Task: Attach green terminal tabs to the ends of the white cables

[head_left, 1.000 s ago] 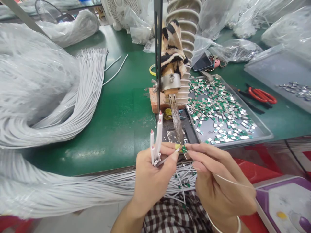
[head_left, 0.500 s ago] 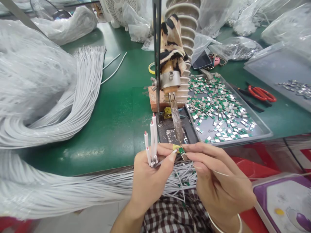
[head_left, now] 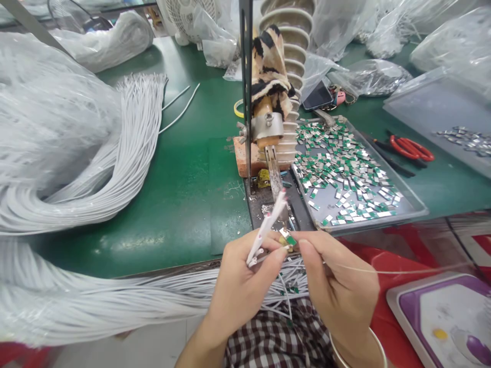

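My left hand point(head_left: 243, 278) is closed on several white wires point(head_left: 266, 230), whose reddish stripped ends point up and to the right. Thumb and fingers of my right hand point(head_left: 337, 281) pinch a small green circuit board point(head_left: 288, 237) with a silvery end. A thin pale strand point(head_left: 387, 272) trails from my right hand toward the right. Just above the board is the tip of a clamped soldering iron point(head_left: 274, 171), partly covered by the wires. Something yellow point(head_left: 286, 244) shows at my left fingertips; I cannot tell whether it is tape.
A tray point(head_left: 416, 212) of small circuit boards stands right of the iron, with red-handled pliers point(head_left: 412, 148) beyond it. Large bundles of white wires point(head_left: 130, 153) lie at the left. A brick point(head_left: 245, 156) and a ribbed hose point(head_left: 289, 30) stand behind the iron.
The wires in my left hand have tilted from upright to the right. The board has turned, showing its silvery end up at the iron tip. My right fingers have drawn in closer.
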### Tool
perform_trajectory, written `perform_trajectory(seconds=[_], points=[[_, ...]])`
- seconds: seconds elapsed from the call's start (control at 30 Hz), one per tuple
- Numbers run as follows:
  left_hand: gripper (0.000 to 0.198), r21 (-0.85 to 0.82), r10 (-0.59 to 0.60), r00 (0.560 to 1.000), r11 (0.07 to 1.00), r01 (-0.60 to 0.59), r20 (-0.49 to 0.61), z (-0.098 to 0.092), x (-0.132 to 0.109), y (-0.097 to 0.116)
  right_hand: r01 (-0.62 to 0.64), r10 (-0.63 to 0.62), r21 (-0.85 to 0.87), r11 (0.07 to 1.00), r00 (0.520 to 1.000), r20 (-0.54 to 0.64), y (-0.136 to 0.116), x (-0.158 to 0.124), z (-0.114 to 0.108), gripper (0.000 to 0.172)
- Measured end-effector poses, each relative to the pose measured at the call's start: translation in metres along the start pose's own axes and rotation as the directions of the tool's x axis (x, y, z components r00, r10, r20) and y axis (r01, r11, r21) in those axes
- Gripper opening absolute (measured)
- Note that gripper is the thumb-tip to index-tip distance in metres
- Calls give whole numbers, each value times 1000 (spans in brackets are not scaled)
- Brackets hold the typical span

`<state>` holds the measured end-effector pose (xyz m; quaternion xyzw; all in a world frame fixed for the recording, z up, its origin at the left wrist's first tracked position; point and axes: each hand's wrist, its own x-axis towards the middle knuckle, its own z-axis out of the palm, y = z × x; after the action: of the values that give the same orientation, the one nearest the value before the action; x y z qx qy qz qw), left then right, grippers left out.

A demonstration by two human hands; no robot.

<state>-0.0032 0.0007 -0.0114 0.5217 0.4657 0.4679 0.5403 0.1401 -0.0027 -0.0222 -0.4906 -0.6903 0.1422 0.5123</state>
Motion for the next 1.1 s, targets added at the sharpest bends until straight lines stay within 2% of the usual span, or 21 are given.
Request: perform_trajectory(seconds=[0.07,0.13,0.23,0.3,0.4,0.57,0.77,0.97,1.1], points=[[16,-71,-6,999,997,3,-49,0,1,2,-3,2,-27,1000,998,-65,1,-4,-1,32],[14,-111,-23,995,994,12,-100,0,2,3,41,-44,-25,999,992,-120,2,-6,-1,31],[15,-138,-29,990,990,10,-141,0,5,4,156,-158,-28,987,980,-118,3,-5,0,27],[16,-140,-19,988,990,-2,-151,1,7,4,186,-193,-62,980,972,-131,2,-2,2,29],[16,-151,-6,987,988,-18,-160,1,10,5,197,-208,-82,977,966,-154,1,0,4,33],[16,-185,-3,986,982,-28,-168,2,9,6,206,-215,-83,975,970,-115,-1,1,2,32],[15,-236,-32,993,972,4,-115,-1,5,-1,177,-178,-27,984,980,-86,-1,-4,0,28],[16,-212,-38,992,977,11,-123,0,5,-2,159,-159,-7,987,981,-108,0,-6,2,29],[16,-152,-31,992,988,12,-124,2,2,-1,28,-19,75,997,993,-115,2,-4,4,30]])
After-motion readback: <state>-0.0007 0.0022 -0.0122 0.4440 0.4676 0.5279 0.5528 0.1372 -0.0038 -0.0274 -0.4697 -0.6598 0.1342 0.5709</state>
